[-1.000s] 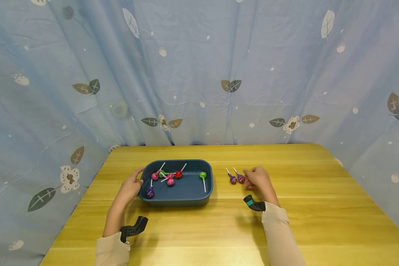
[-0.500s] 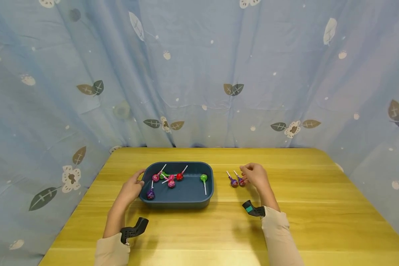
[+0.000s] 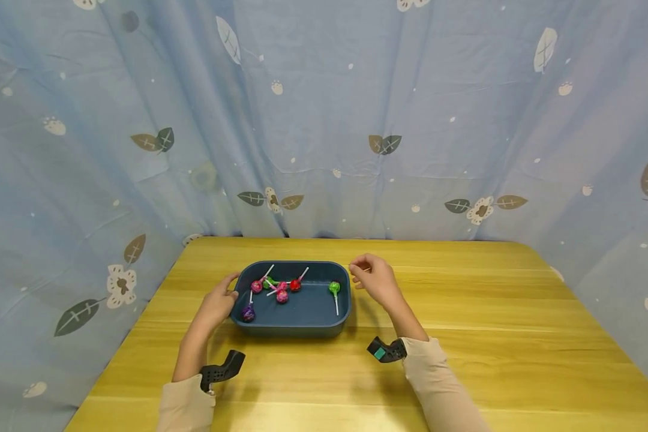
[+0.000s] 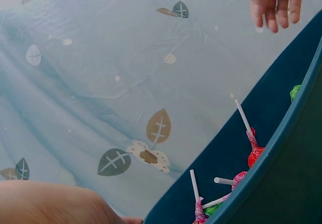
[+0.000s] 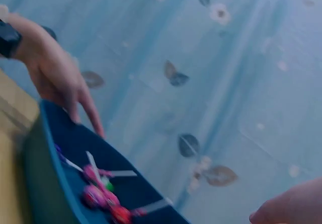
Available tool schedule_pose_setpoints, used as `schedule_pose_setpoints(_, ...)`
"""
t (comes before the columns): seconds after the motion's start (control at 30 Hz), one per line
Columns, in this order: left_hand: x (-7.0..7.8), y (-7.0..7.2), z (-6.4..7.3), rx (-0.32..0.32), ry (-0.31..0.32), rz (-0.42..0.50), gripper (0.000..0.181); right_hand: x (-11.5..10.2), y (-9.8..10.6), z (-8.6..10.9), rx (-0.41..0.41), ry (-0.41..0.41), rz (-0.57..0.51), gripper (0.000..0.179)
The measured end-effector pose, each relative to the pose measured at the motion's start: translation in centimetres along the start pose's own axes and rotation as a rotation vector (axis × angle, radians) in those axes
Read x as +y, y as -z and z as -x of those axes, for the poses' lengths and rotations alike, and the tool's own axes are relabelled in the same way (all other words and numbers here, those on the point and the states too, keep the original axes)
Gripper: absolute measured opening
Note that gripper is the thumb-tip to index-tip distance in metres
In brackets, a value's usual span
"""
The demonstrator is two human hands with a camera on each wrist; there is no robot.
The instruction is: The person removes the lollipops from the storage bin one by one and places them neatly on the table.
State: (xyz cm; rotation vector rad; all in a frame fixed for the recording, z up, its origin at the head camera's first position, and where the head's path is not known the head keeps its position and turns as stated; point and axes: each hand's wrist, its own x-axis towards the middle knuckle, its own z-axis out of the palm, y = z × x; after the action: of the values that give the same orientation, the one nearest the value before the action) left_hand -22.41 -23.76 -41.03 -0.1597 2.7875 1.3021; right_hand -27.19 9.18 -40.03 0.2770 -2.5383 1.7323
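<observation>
Lollipops (image 3: pixel 282 297) lie in a tray (image 3: pixel 297 331); left hand (image 3: pixel 218 306) grips its rim, right hand (image 3: pixel 377 281) has part-curled fingers, their hold unclear.

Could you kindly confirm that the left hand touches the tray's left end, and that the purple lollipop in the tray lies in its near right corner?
Not quite: the purple lollipop lies in the near left corner of the tray, as the head view shows. The left hand does touch the tray's left end.
</observation>
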Motion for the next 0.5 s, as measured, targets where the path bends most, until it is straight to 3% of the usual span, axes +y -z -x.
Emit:
schedule_pose_setpoints(0.23, -0.1, 0.0, -0.1, 0.001, -0.010, 0.014, 0.050, -1.4, -4.4, 0.0, -0.131, 0.052, 0.004, 0.012)
schedule_pose_setpoints(0.37, -0.2, 0.0, 0.0, 0.001, -0.012, 0.020, 0.050, -1.5, -6.7, -0.5, -0.234, 0.029, -0.005, 0.015)
schedule_pose_setpoints(0.5, -0.2, 0.0, 0.0, -0.002, -0.011, 0.017, 0.050, -1.5, -8.6, -1.4, -0.306, -0.022, -0.081, 0.021)
